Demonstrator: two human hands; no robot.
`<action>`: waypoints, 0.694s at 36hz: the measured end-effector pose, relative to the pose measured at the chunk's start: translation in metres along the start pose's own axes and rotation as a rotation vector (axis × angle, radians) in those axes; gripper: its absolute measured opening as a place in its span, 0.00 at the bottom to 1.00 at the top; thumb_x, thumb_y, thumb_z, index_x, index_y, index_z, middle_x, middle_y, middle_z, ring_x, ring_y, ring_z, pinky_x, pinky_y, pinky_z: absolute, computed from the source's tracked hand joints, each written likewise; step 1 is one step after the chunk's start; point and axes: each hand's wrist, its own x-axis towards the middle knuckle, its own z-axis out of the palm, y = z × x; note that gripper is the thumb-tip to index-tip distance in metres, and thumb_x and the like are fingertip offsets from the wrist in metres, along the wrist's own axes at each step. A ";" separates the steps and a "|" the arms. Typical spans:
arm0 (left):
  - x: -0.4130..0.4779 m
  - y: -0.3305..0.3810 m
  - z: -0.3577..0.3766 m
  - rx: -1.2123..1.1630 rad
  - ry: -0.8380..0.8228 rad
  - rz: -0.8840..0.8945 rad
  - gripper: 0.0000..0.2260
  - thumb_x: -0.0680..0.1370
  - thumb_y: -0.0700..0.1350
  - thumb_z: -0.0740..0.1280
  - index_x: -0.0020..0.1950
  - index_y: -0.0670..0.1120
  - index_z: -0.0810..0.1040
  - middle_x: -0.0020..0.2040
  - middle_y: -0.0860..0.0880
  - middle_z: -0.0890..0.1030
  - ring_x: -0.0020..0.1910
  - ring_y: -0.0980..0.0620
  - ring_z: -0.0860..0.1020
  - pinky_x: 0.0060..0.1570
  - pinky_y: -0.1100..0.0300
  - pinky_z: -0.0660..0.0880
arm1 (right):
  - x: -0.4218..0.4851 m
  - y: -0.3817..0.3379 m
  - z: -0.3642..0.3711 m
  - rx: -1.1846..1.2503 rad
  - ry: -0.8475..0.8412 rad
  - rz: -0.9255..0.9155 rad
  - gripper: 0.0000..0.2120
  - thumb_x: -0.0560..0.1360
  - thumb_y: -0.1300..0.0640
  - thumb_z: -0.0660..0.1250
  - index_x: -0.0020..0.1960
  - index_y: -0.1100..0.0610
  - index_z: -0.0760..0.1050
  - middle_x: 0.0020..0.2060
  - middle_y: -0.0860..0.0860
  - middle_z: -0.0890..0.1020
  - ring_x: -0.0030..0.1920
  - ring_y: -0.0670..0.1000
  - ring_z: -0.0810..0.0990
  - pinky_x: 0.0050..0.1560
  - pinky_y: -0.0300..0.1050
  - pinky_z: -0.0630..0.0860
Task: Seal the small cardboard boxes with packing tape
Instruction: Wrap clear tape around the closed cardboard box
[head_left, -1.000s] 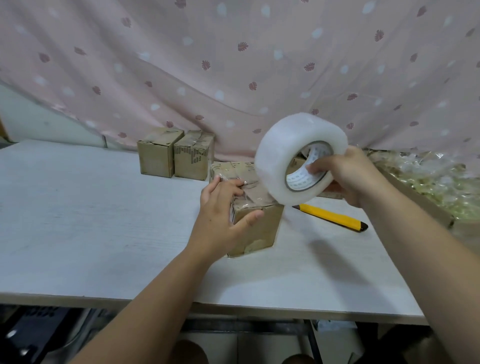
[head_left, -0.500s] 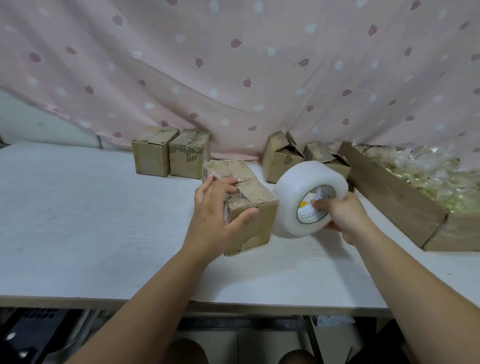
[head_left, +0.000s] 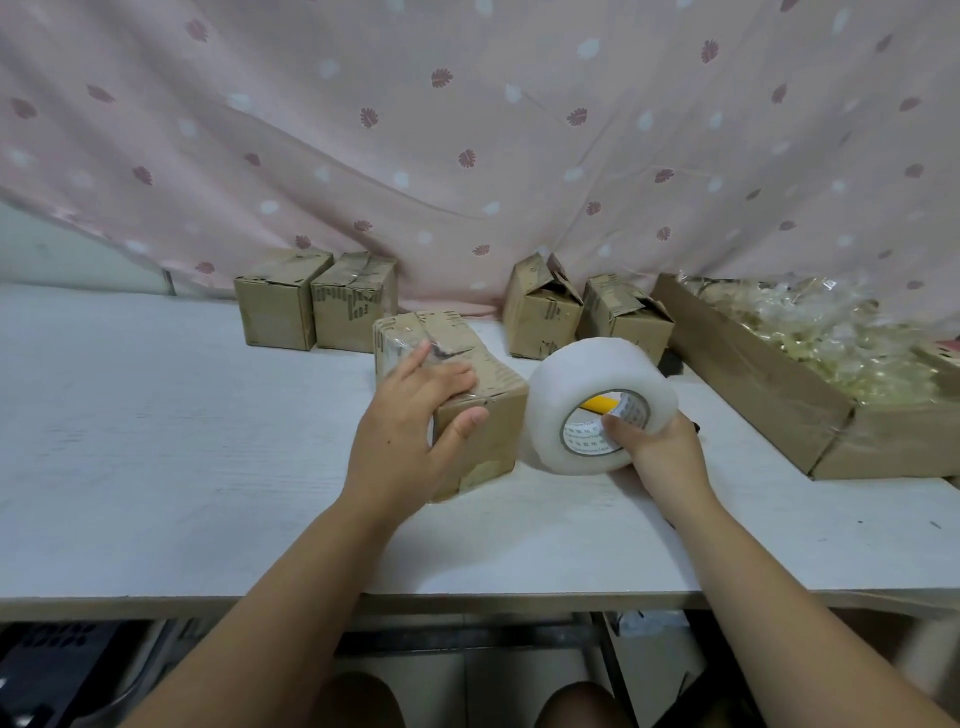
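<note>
Pink leaf-print cloth (head_left: 467, 130) hangs behind a white table (head_left: 156, 441). At R, a long cardboard tray (head_left: 753, 384) holds clear-wrapped pcs. At the back stand two closed boxes (head_left: 275, 306) and two boxes w/ flaps up (head_left: 540, 306). Front centre, the small cardboard box (head_left: 488, 379) sits on the table, L hand (head_left: 410, 431) gripping its top and near face. The tape roll (head_left: 571, 395) is just beside it, R hand (head_left: 660, 447) holding it w/ thumb in the core. A yellow cutter (head_left: 597, 404) shows thru the core.
</note>
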 end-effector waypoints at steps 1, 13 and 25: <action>0.000 0.001 -0.001 -0.002 -0.003 -0.004 0.21 0.76 0.59 0.61 0.60 0.46 0.81 0.62 0.56 0.78 0.71 0.58 0.62 0.67 0.72 0.54 | 0.000 0.001 0.000 0.001 0.006 -0.006 0.10 0.74 0.60 0.72 0.45 0.46 0.74 0.42 0.44 0.81 0.50 0.52 0.80 0.53 0.50 0.76; 0.002 0.002 -0.004 0.002 0.045 -0.014 0.23 0.75 0.55 0.63 0.58 0.39 0.82 0.60 0.46 0.80 0.67 0.55 0.69 0.68 0.72 0.58 | 0.001 0.007 -0.001 0.042 -0.015 0.007 0.10 0.73 0.58 0.73 0.48 0.46 0.75 0.45 0.46 0.82 0.52 0.52 0.80 0.58 0.54 0.77; 0.006 0.003 -0.011 0.286 0.069 0.223 0.18 0.81 0.49 0.58 0.58 0.38 0.80 0.59 0.41 0.80 0.64 0.44 0.71 0.66 0.40 0.65 | 0.002 0.011 0.002 0.029 -0.028 0.009 0.08 0.74 0.58 0.72 0.52 0.53 0.78 0.45 0.47 0.83 0.49 0.47 0.81 0.48 0.45 0.76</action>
